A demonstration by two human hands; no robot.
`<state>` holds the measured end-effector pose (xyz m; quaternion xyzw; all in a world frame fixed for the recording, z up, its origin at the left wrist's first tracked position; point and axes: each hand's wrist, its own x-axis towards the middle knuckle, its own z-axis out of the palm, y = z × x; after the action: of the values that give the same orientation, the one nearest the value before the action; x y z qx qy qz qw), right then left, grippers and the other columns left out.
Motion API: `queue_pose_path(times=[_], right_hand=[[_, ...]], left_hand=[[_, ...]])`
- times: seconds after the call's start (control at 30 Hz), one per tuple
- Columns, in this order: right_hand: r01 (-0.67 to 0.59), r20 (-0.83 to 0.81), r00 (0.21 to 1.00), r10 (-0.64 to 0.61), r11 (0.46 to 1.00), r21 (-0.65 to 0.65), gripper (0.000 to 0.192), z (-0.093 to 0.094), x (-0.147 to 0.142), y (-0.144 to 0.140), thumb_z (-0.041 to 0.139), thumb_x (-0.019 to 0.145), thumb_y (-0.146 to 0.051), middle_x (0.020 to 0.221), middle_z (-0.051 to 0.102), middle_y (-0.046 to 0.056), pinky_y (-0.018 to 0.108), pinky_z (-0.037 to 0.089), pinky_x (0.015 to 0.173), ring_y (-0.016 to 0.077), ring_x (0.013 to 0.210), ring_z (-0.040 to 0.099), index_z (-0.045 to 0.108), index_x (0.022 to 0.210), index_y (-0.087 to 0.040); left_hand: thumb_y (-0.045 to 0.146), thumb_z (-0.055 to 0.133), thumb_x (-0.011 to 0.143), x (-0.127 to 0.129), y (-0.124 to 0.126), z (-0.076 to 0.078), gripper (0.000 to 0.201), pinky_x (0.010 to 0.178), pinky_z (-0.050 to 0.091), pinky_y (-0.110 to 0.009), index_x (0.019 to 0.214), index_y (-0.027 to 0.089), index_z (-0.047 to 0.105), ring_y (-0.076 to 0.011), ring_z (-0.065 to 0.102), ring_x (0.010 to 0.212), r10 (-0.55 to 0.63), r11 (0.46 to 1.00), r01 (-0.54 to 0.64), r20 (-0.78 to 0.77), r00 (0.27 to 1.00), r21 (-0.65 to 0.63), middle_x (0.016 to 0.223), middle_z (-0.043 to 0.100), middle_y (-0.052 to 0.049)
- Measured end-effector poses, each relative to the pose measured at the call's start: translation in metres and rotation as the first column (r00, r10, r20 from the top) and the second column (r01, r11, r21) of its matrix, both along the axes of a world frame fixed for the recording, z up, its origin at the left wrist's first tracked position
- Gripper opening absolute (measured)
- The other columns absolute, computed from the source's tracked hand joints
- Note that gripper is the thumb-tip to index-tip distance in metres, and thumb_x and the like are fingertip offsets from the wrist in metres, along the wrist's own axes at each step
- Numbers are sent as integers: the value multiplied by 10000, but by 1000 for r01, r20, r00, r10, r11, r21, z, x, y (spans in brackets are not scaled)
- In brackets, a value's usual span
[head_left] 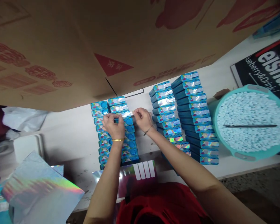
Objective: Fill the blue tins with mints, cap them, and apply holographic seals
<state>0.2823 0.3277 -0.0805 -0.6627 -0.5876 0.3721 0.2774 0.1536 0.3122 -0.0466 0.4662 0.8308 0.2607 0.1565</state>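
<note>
Holographic and shiny, a narrow sticker strip (125, 114) is stretched between my two hands: my left hand (110, 124) pinches its left end between thumb and fingertips, and my right hand (142, 118) pinches the right end the same way, the other fingers curled in. I hold the strip flat just above the third blue tin in the right column of the blue tins (115, 130), which lie in two close columns on the white table (72, 133); whether the strip already touches the lid I cannot tell. A gold bangle (118, 140) sits on my left wrist and a thin bracelet (148, 129) on my right. Near my body, a sheet of stickers (140, 174) with white gaps where strips are gone lies at the table edge over my red top (163, 202). To the right of my hands stand two slanted rows of tins with shiny labels (186, 118), overlapping like tiles. Beyond them is a teal basin (249, 123) full of small pale-blue tablets, a dark thin tool lying across them. A brown cardboard box (107, 40) with red print fills the far side, and crumpled holographic sheets (39, 189) lie at the lower left.
</note>
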Motion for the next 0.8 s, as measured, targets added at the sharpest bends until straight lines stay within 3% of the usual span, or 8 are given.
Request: queue_pose_path(times=[0.13,0.27,0.37,0.47,0.53,0.6,0.7,0.8], right_hand=[[-20,-22,1000,19,999,-47,215,-11,-4,0,506,912,-362,776,623,14,314,372,782,187,791,543,631,823,-212],[-11,-49,999,9,999,-41,309,-16,-7,-9,446,943,-344,829,595,16,303,388,785,190,834,545,623,1170,-229],[-149,-12,989,149,989,13,429,-18,-5,-18,358,962,-236,916,586,48,329,384,833,208,921,539,538,1351,-249],[-329,131,933,336,942,-71,522,-18,2,-21,349,925,-122,990,586,80,365,365,855,239,986,512,490,1407,-264],[-359,235,890,391,918,-166,530,-10,10,-22,372,908,-102,1071,584,111,384,360,848,267,1021,490,488,1408,-237],[-337,278,885,372,926,-169,468,8,18,-27,364,940,-151,1139,576,140,394,359,849,284,1042,478,495,1389,-180],[-406,226,886,406,913,-46,384,51,27,-55,323,1002,-314,1106,605,125,385,350,858,263,1005,492,586,1239,-164],[-598,231,771,593,799,-57,327,88,26,-101,400,988,-392,993,646,92,390,313,863,252,953,496,649,1038,-186]], left_hand=[[317,658,753,0,1,0,164,905,362,-475,832,196,581,-297,506,1034,-3,999,0,-50,999,-50,1034,556,-82],[323,675,709,-4,-2,0,366,883,388,-452,1012,198,511,-260,544,961,15,1000,-14,-47,999,22,1037,573,-73],[294,684,694,-5,0,-2,397,882,394,-450,1027,191,495,-253,557,967,30,999,-29,-32,999,23,1034,577,-68],[249,701,676,-7,6,-3,399,893,403,-449,1022,180,515,-249,559,985,47,999,-48,-9,999,-14,1044,577,-72],[240,702,681,-13,5,3,356,863,437,-406,993,178,542,-224,569,948,9,1000,-8,54,999,-24,1036,586,-69],[267,659,750,-25,-6,16,241,817,469,-349,958,182,572,-185,587,874,-140,989,144,168,976,-17,988,612,-52],[351,563,872,-47,-44,46,205,824,490,-314,995,196,616,-165,627,867,-492,849,528,329,806,-23,953,669,-36],[418,594,870,-63,-93,65,346,824,498,-321,1148,212,599,-191,661,926,-684,634,769,402,609,-87,993,705,-48]])
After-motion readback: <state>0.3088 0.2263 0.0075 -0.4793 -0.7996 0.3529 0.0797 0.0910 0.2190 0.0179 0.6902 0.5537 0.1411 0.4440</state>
